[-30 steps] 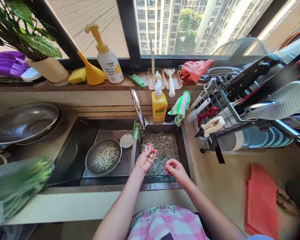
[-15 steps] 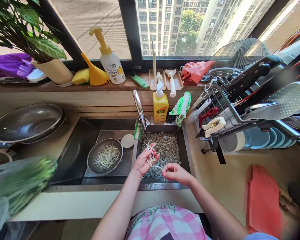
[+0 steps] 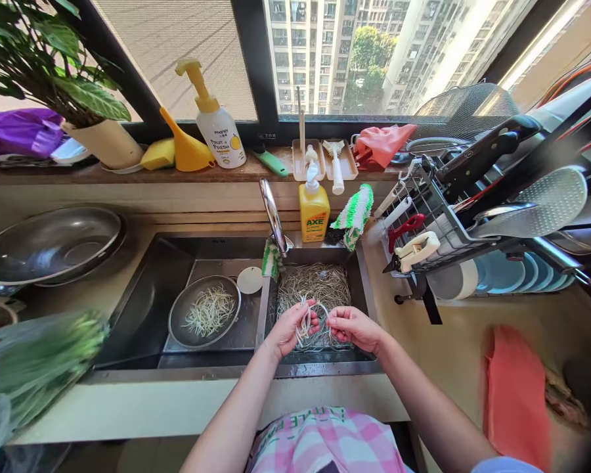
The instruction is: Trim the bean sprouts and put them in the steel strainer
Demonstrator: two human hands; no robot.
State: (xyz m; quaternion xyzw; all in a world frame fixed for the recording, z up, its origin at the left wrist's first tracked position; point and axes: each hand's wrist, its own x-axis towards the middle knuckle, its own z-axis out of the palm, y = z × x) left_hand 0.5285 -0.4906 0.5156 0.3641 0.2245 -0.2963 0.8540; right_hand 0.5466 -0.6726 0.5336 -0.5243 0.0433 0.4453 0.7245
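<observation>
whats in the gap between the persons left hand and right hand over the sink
In the head view, one thin white bean sprout arcs from the left hand to the right hand; below lies a tangled brownish sprout heap.

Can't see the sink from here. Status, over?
Left hand holding pale sprouts. Right hand pinching a strand. More sprouts in the sink below. Faucet beyond, touching neither hand.

Sprouts (image 3: pixel 209 311) lie in a bowl (image 3: pixel 178 314) left of the faucet (image 3: pixel 272 217).
</observation>
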